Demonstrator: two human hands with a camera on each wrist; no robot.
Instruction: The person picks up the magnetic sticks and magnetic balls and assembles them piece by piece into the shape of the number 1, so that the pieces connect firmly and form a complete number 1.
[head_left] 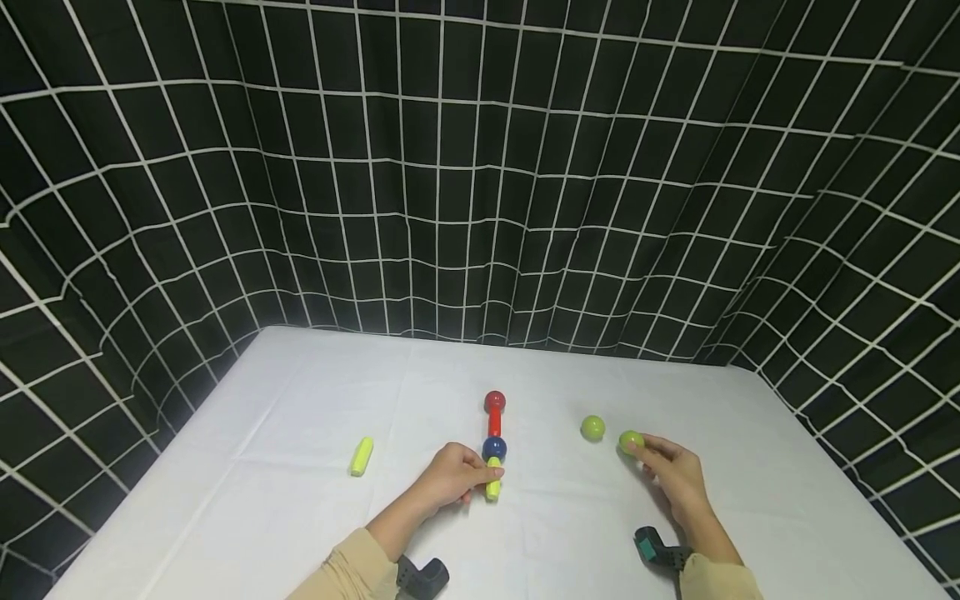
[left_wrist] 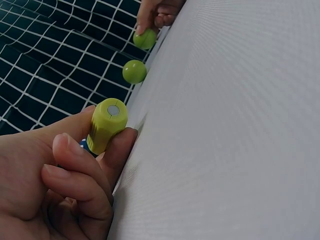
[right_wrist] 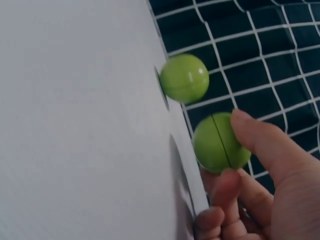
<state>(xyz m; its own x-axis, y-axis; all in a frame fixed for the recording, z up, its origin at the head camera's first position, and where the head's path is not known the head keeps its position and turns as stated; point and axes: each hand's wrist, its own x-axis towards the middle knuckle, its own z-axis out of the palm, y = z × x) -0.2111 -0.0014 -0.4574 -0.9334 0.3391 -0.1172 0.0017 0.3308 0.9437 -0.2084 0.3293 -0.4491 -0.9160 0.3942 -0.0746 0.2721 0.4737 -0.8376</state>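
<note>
My left hand (head_left: 453,477) pinches a yellow rod (head_left: 492,486) between thumb and fingers; a round silver-grey disc shows in the end of that rod (left_wrist: 109,124) in the left wrist view. The rod's far end meets a blue ball (head_left: 494,448). Beyond it, in line, come a red rod (head_left: 494,422) and a red ball (head_left: 495,402). On the right, my right hand (head_left: 681,477) holds a green ball (head_left: 632,442) between thumb and fingers; a dark seam line runs round this ball (right_wrist: 220,142). A second green ball (head_left: 592,428) sits just left of it.
Another yellow rod (head_left: 362,457) lies by itself on the left part of the white-covered table (head_left: 300,392). A black curtain with a white grid (head_left: 465,192) hangs behind and along the sides. Dark wrist devices (head_left: 660,550) are worn on both wrists.
</note>
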